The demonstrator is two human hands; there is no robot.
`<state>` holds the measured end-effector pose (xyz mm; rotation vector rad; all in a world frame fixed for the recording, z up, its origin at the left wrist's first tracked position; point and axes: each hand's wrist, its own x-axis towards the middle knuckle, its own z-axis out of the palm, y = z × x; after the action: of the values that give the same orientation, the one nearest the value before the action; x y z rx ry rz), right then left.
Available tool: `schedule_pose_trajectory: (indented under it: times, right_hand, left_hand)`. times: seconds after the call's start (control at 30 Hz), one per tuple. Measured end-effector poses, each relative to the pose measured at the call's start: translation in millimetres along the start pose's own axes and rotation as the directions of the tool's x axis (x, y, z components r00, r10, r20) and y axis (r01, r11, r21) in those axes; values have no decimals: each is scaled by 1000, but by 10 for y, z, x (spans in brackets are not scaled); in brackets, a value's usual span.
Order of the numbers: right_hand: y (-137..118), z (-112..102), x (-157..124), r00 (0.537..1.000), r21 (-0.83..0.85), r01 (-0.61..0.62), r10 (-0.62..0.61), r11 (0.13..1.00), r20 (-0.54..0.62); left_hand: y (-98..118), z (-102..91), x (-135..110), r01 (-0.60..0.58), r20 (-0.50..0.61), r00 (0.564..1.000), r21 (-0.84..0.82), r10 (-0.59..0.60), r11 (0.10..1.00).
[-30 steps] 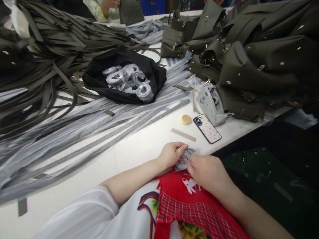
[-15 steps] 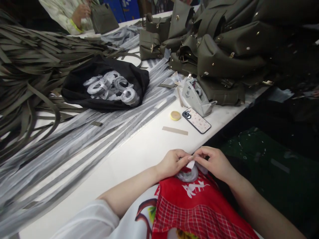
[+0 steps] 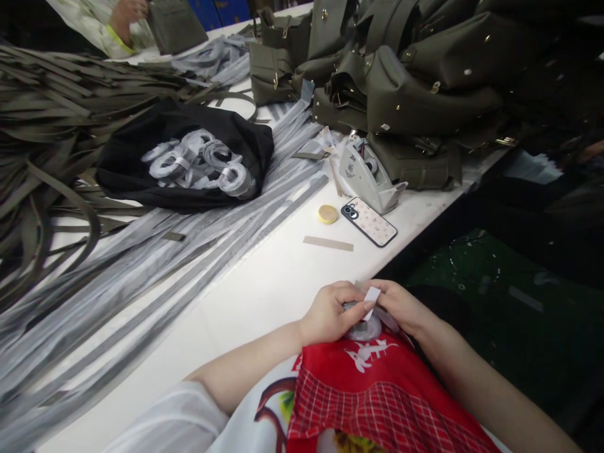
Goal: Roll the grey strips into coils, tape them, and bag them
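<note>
A strap coil wrapped in clear plastic (image 3: 365, 329) sits at the table's front edge, just above the red apron. My left hand (image 3: 328, 311) is closed on the coil from the left, its thumb against a small white strip (image 3: 372, 296) that sticks up. On the other side my right hand (image 3: 401, 306) is closed round the coil, with its fingertips partly hidden behind the strip. Several similar wrapped coils (image 3: 189, 160) lie in a black cloth bag (image 3: 123, 167) at the left.
Long plastic-wrapped straps (image 3: 189, 251) cover the table's left. A tape dispenser (image 3: 361, 173), a phone (image 3: 370, 221), a yellow tape roll (image 3: 327, 214) and a flat brown strip (image 3: 328, 243) lie ahead. Olive bags (image 3: 425, 91) are heaped behind. A co-worker's hand (image 3: 128, 16) is at the back left.
My hands have shifted from a fingertip pinch together to a grip on the coil. The white strip now stands higher. The view has moved slightly, so the table things appear further left and up.
</note>
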<state>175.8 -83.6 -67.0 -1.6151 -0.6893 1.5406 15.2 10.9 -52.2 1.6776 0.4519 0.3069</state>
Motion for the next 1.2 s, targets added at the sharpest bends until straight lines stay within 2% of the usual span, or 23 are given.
schedule_pose_trajectory:
  times: [0.1,0.17,0.27,0.37,0.47,0.53,0.63,0.8,0.9,0.97,1.03,1.13,1.2]
  right_hand:
    - [14,30,-8,992,5,47,-46,999,-115]
    - [-12,42,-25,975,-95,107,-123,990,-186]
    - [-84,35,-55,942,-255,165,-228,953,-246]
    - [-175,-45,-80,955,-332,187,-250,925,-157]
    - [-263,-169,-93,982,-262,187,-184,947,37]
    - [-302,-223,-85,987,-193,139,-120,971,107]
    - [-317,-236,-38,993,-134,29,-14,991,115]
    - [-268,-205,82,976,-44,-113,119,993,184]
    - [-273,-179,97,973,-99,-97,115,990,199]
    - [-324,-147,58,987,-225,-11,47,974,155]
    - [-404,-110,-18,986,-453,151,-100,879,135]
    - [-496,-66,-159,910,-741,399,-332,540,247]
    - [-495,-51,-235,851,-814,469,-423,344,312]
  left_hand:
    - [-24,3,14,8,-100,995,10,-7,1000]
    - [-42,4,36,78,-142,987,-8,-79,997]
    - [-58,9,66,273,-69,956,-144,-285,951]
    - [-48,20,71,402,28,911,-280,-411,872]
    - [-23,20,70,372,13,922,-311,-387,874]
    - [-10,11,76,298,-43,945,-299,-325,906]
    - [-9,-6,78,216,-86,965,-271,-247,938]
    - [-43,-22,41,192,-10,980,-191,-197,963]
    - [-59,-49,23,176,2,984,-140,-177,975]
    - [-69,-86,27,207,24,978,-96,-206,974]
    - [-84,-135,47,313,140,944,-101,-298,944]
    - [-111,-217,102,511,358,843,-299,-401,806]
    - [-122,-268,153,551,387,831,-470,-400,690]
